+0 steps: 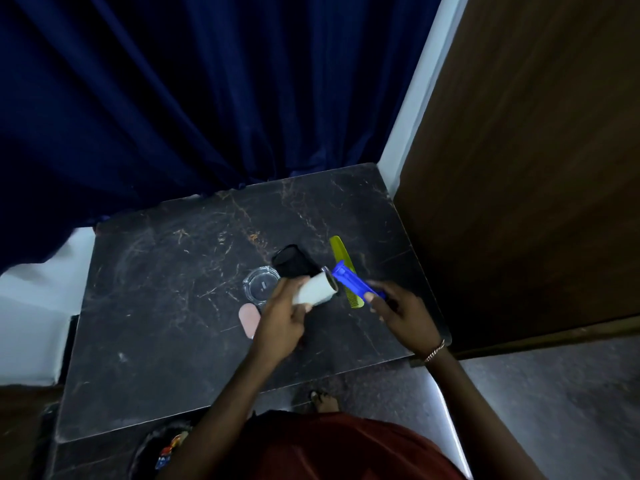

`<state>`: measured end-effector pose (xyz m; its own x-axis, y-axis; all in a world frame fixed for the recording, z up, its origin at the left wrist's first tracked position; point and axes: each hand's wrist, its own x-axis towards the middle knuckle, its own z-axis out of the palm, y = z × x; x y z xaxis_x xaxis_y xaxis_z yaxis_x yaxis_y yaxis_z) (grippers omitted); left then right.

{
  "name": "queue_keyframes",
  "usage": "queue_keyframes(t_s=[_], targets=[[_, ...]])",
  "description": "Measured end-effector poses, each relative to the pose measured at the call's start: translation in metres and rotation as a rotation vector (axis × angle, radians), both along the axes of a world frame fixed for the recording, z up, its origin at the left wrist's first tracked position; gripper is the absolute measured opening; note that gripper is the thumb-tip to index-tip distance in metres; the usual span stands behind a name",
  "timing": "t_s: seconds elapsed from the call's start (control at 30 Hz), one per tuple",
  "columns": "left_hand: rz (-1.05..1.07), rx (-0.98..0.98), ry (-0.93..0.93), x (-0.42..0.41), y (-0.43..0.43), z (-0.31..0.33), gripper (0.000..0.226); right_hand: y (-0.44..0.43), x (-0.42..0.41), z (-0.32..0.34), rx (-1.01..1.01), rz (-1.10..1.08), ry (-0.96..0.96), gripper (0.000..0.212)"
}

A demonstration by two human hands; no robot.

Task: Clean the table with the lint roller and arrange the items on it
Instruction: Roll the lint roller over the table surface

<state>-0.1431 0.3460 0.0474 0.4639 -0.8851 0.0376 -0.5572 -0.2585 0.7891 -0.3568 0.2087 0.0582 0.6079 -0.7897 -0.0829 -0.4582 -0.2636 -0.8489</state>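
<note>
a person stands at the near edge of a dark marble table [156,306], holding a lint roller [317,289] over its right-centre. the left hand [284,323] wraps round the white roll, and the right hand [401,313] grasps the blue handle's end. beside them lie a yellow comb [341,252], a black item [294,263], a glass ashtray [261,284] and a pink oval [248,318], all well away from the left and near edges. a blue curtain [173,98] drapes the far edge and a wooden panel [536,168] abuts the right.
</note>
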Motion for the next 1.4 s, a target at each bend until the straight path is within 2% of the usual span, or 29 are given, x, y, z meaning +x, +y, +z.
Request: queue_keyframes(t_s=[0.2,0.33,0.43,0.57,0.7,0.8,0.9,1.1,1.4], targets=[[0.025,-0.068,-0.001,0.016,0.013,0.032,0.058,-0.012,0.022,0.027,-0.24,0.207,0.059,0.023],[-0.01,-0.075,-0.105,0.034,0.021,0.049,0.059,-0.032,0.039,0.049,-0.404,0.342,0.181,0.028],[-0.065,-0.069,-0.214,0.042,0.019,0.063,0.059,-0.038,0.059,0.066,-0.453,0.426,0.225,0.029],[-0.068,-0.062,-0.265,0.028,0.013,0.074,0.057,-0.029,0.085,0.083,-0.395,0.485,0.191,0.03],[-0.043,-0.056,-0.231,0.031,0.022,0.079,0.058,-0.026,0.09,0.098,-0.196,0.591,0.135,0.052],[-0.042,-0.038,-0.206,0.036,0.031,0.082,0.058,-0.018,0.091,0.103,-0.102,0.67,0.116,0.059],[-0.041,-0.01,-0.216,0.041,0.036,0.082,0.058,-0.007,0.097,0.099,-0.154,0.672,0.133,0.063],[-0.05,-0.005,-0.259,0.037,0.039,0.084,0.057,0.01,0.114,0.1,-0.235,0.657,0.152,0.058],[-0.113,0.023,-0.185,0.069,0.057,0.082,0.059,0.024,0.126,0.093,-0.199,0.579,0.139,0.052]])
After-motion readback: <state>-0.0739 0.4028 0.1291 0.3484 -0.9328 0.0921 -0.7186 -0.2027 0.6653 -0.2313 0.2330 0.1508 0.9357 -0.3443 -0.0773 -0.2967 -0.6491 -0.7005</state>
